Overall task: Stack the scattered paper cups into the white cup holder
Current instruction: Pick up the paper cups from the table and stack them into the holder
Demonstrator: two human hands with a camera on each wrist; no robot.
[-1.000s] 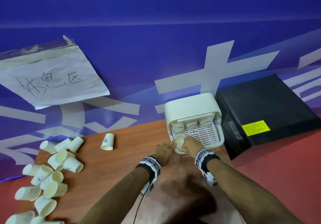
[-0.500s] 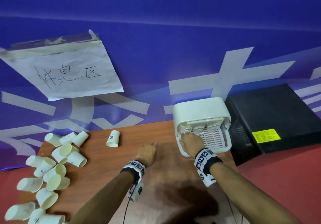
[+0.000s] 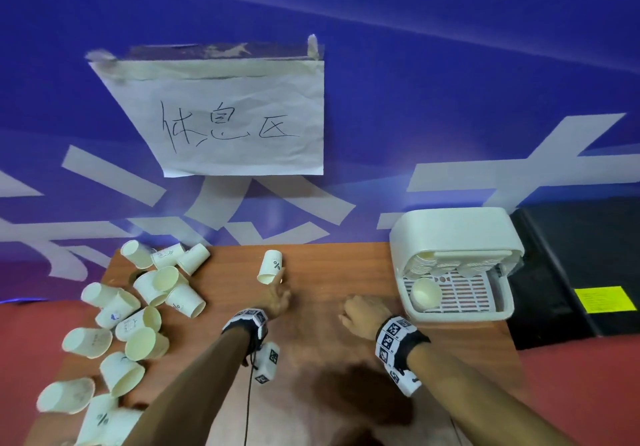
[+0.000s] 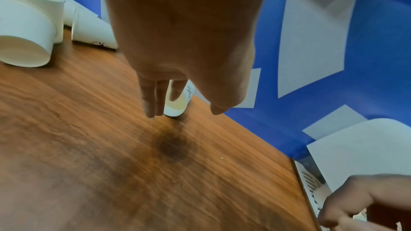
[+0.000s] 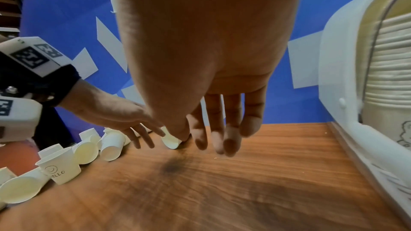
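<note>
The white cup holder (image 3: 453, 234) stands at the table's right back, with stacked cups (image 5: 391, 69) hanging under its hood. One paper cup (image 3: 424, 293) lies on its slotted tray. A lone cup marked "%" (image 3: 270, 267) lies on its side at mid-table. My left hand (image 3: 280, 291) reaches toward it with straight fingers (image 4: 153, 101), the fingertips just short of the cup's rim (image 4: 177, 104), holding nothing. My right hand (image 3: 346, 317) hovers empty left of the holder, its fingers (image 5: 231, 129) hanging loose.
Several loose paper cups (image 3: 138, 310) lie piled along the table's left side. A black box (image 3: 581, 258) sits right of the holder. The blue wall with a taped paper sign (image 3: 235, 116) stands right behind the wooden table (image 3: 332, 359).
My right hand has drawn back from the holder, leaving a cup on its tray. My left hand has moved left to the lone cup. The head view has swung left.
</note>
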